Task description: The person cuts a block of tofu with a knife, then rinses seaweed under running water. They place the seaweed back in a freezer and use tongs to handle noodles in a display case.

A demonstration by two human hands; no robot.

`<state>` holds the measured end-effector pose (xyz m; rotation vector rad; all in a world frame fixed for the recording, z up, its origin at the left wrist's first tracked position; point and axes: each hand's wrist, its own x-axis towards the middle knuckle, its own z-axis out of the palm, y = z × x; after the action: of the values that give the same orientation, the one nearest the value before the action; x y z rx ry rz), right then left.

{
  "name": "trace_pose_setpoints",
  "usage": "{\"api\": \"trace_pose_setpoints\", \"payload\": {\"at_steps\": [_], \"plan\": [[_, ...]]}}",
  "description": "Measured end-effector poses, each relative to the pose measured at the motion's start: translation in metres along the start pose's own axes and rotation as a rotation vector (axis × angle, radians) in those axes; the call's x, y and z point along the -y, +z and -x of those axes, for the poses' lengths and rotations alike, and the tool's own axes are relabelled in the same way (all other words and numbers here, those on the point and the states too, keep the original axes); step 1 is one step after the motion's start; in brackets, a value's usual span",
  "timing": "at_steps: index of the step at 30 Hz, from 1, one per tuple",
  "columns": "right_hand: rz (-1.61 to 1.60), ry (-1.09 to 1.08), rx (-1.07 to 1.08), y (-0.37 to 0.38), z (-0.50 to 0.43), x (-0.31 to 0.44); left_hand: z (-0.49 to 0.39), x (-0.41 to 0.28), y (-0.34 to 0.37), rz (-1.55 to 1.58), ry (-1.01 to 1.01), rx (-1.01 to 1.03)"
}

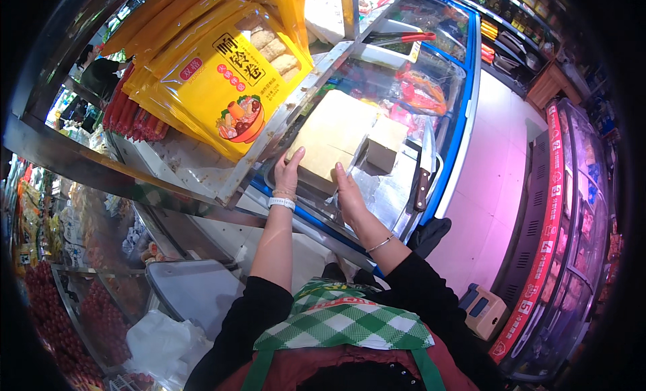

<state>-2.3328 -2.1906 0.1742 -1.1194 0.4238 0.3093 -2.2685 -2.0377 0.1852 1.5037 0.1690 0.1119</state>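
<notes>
A large pale yellow block of what looks like tofu [339,119] lies in a shallow metal tray [383,196] on the glass lid of a chest freezer. Cut lines cross its near part. My left hand [287,175] is against the block's near left corner, thumb over the top edge. On the near right side, my right hand [349,194] presses along the cut face, thumb up. Both hands hold the near piece between them; their lower fingers are hidden. A smaller cut block [382,155] stands to the right. Beside it a kitchen knife with a wooden handle [422,189] lies along the tray's right rim.
Yellow food packets [222,83] stand on a metal-edged shelf [282,128] at the left. Red-handled tongs [404,36] rest on a white container [388,50] beyond the block. A refrigerated display case [560,234] stands across the aisle at the right, near a beige device [483,311].
</notes>
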Motion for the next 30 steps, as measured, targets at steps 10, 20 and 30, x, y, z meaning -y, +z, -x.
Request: {"api": "trace_pose_setpoints", "payload": {"at_steps": [10,20,30], "plan": [[0.0,0.05,-0.02,-0.006,-0.021,-0.009,0.019,0.008,0.009,-0.147,0.054,-0.17],[0.051,-0.187,-0.151,0.038,-0.001,-0.004,0.004,0.008,-0.003,0.114,0.03,-0.161],[0.108,-0.136,-0.4,0.067,0.015,-0.002,-0.006,0.01,-0.005,0.073,0.109,-0.148]]}}
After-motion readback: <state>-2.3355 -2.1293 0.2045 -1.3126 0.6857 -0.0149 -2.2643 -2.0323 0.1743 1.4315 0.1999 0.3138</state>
